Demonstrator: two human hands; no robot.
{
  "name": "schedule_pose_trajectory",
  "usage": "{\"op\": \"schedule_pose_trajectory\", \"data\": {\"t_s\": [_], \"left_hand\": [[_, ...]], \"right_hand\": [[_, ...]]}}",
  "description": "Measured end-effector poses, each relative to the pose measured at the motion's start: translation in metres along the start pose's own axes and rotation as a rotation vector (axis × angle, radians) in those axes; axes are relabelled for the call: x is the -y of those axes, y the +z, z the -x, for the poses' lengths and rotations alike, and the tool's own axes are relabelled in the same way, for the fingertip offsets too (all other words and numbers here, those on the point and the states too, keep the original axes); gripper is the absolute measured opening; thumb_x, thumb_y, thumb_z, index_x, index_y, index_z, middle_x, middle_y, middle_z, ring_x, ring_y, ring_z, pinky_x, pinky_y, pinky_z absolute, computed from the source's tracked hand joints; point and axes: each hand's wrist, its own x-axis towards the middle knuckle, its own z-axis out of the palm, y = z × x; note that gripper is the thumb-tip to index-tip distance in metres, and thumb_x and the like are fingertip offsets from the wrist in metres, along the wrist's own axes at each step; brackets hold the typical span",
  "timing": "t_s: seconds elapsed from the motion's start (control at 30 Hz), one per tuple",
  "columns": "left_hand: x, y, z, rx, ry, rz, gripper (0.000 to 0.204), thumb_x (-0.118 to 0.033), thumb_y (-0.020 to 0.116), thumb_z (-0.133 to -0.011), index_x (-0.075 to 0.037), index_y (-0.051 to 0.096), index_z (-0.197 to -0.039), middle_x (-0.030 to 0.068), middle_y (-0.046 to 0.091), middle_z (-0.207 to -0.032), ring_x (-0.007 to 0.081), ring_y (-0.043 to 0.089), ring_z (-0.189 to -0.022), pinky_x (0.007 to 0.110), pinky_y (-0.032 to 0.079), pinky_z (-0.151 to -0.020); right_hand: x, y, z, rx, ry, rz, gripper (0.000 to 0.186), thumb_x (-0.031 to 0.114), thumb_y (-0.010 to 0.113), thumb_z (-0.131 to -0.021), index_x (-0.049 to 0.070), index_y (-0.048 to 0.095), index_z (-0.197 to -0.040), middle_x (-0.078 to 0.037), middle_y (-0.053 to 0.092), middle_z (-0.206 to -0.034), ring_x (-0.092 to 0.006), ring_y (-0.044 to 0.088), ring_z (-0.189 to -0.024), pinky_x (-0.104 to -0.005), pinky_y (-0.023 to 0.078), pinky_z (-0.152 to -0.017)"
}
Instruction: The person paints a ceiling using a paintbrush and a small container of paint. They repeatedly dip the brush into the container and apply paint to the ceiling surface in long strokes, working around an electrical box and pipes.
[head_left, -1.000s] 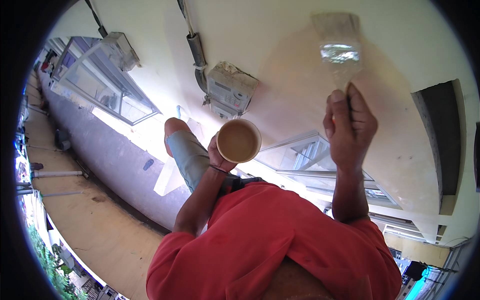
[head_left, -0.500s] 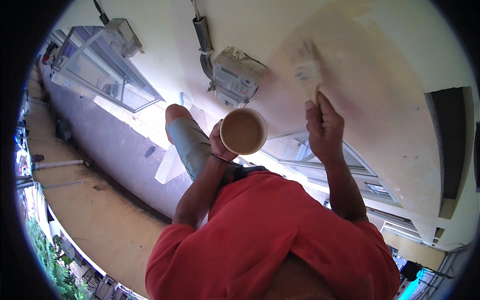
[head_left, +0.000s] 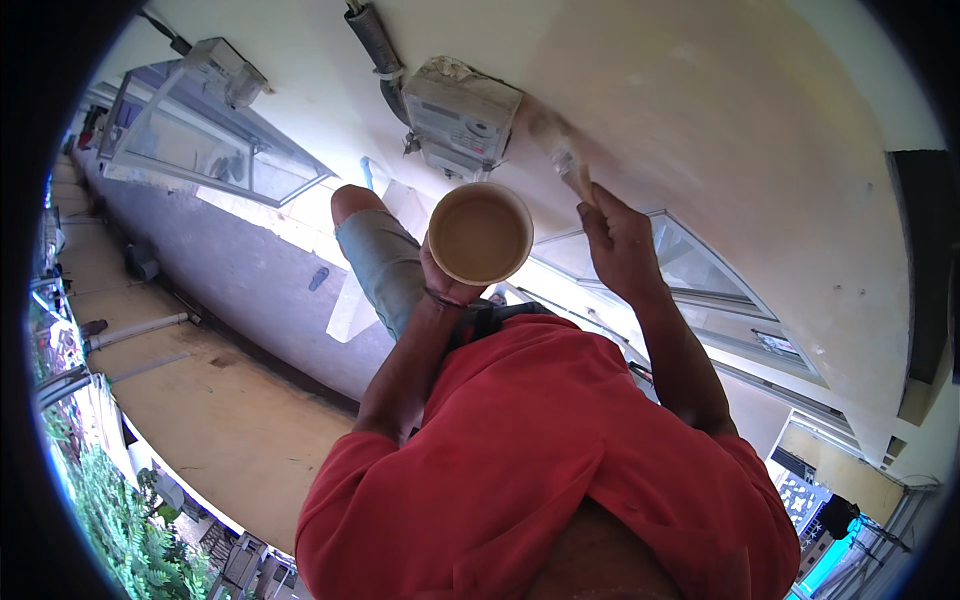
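Observation:
My left hand (head_left: 446,277) is wrapped round a round tub (head_left: 480,234) of tan paint, holding it in front of my body. In my right hand (head_left: 622,243) is a paintbrush (head_left: 570,172), gripped by its handle with the bristles pointing up at the wall (head_left: 690,120). The bristles are blurred and lie against or close to the wall, just right of a grey meter box (head_left: 461,113). A damp-looking tan patch spreads over the wall there; its upper part is darker than the plain cream wall around it.
A thick conduit (head_left: 374,45) runs into the meter box. Open window frames stand out at the left (head_left: 210,145) and below the brush (head_left: 690,265). A dark wall opening (head_left: 928,270) is at the right. A low wall (head_left: 240,415) borders the walkway (head_left: 225,255).
My right hand has brought the brush down and left, closer to the meter box. The tub has shifted slightly up and left in view, and the whole view has turned a little.

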Motion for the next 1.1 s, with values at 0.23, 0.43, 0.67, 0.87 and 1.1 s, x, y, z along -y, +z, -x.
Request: {"op": "schedule_pose_trajectory", "data": {"t_s": [0.23, 0.43, 0.67, 0.87, 1.1], "left_hand": [[0.004, 0.024, 0.033, -0.09, 0.025, 0.063, 0.08, -0.071, 0.057, -0.093, -0.017, 0.049, -0.151, 0.0165, 0.053, -0.148, 0.0461, 0.047, -0.134, 0.064, 0.052, -0.086], [0.017, 0.084, 0.043, -0.003, -0.082, -0.021, 0.089, -0.074, 0.052, -0.097, -0.015, 0.037, -0.161, 0.0188, 0.04, -0.162, 0.0509, 0.032, -0.152, 0.078, 0.036, -0.111], [0.033, 0.098, 0.05, 0.04, -0.162, 0.045, 0.092, -0.075, 0.05, -0.098, -0.014, 0.031, -0.164, 0.0229, 0.032, -0.168, 0.0518, 0.027, -0.155, 0.083, 0.021, -0.119], [0.022, 0.038, 0.051, -0.037, -0.117, -0.317, 0.087, -0.07, 0.056, -0.099, -0.015, 0.035, -0.163, 0.0228, 0.033, -0.167, 0.0501, 0.025, -0.157, 0.076, 0.024, -0.123], [0.031, 0.092, 0.065, 0.096, -0.323, -0.144, 0.08, -0.066, 0.058, -0.1, -0.013, 0.043, -0.158, 0.0238, 0.037, -0.164, 0.049, 0.033, -0.152, 0.071, 0.04, -0.116]], "right_hand": [[0.025, -0.043, 0.027, -0.28, -0.01, -0.144, 0.033, 0.008, 0.062, -0.107, -0.004, 0.064, -0.138, -0.001, 0.059, -0.074, -0.006, 0.049, -0.064, -0.0245, 0.041, -0.057], [-0.036, -0.034, 0.063, -0.082, 0.14, -0.053, 0.032, 0.009, 0.064, -0.105, -0.004, 0.065, -0.135, -0.009, 0.061, -0.076, -0.0113, 0.052, -0.066, -0.0299, 0.045, -0.061], [0.002, -0.084, 0.076, -0.435, 0.08, -0.096, 0.036, 0.009, 0.064, -0.106, -0.008, 0.063, -0.138, -0.009, 0.065, -0.08, -0.0093, 0.057, -0.067, -0.0267, 0.047, -0.06], [-0.055, -0.047, 0.094, -0.186, 0.16, -0.007, 0.032, 0.009, 0.065, -0.104, -0.003, 0.065, -0.134, -0.016, 0.065, -0.081, -0.0219, 0.06, -0.066, -0.0353, 0.049, -0.063], [0.001, -0.093, 0.097, -0.503, 0.141, -0.138, 0.031, 0.01, 0.061, -0.108, -0.004, 0.064, -0.135, -0.006, 0.063, -0.075, -0.008, 0.054, -0.064, -0.027, 0.045, -0.058]]}}
